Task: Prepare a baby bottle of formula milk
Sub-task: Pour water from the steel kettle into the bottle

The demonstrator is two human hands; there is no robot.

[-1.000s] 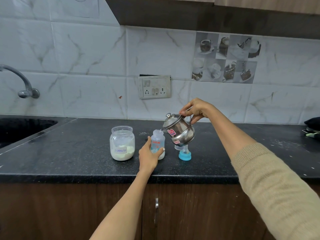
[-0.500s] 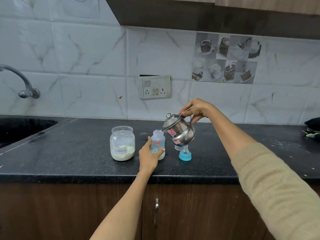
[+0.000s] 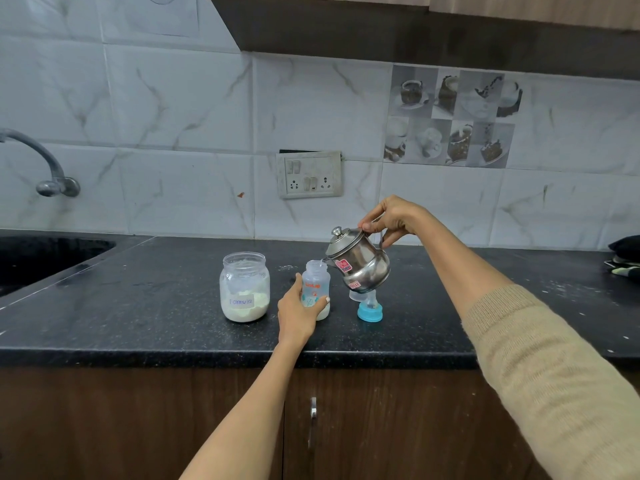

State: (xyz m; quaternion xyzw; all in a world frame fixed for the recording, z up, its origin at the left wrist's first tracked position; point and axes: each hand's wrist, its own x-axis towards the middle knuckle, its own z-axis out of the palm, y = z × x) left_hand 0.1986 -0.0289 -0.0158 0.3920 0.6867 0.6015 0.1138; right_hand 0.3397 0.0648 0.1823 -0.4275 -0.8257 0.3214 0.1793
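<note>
A small clear baby bottle without its top stands on the black counter. My left hand grips it round the lower part. My right hand holds the handle of a small steel kettle, tilted left with its spout over the bottle's mouth. White content shows at the bottle's bottom. The blue-ringed teat cap stands on the counter under the kettle. A glass jar labelled Formula, lidless and part full of white powder, stands left of the bottle.
A dark sink with a wall tap lies at the far left. A switch socket plate is on the tiled wall behind. A dark cloth bundle sits at the right edge. Wooden cabinet doors are below the counter.
</note>
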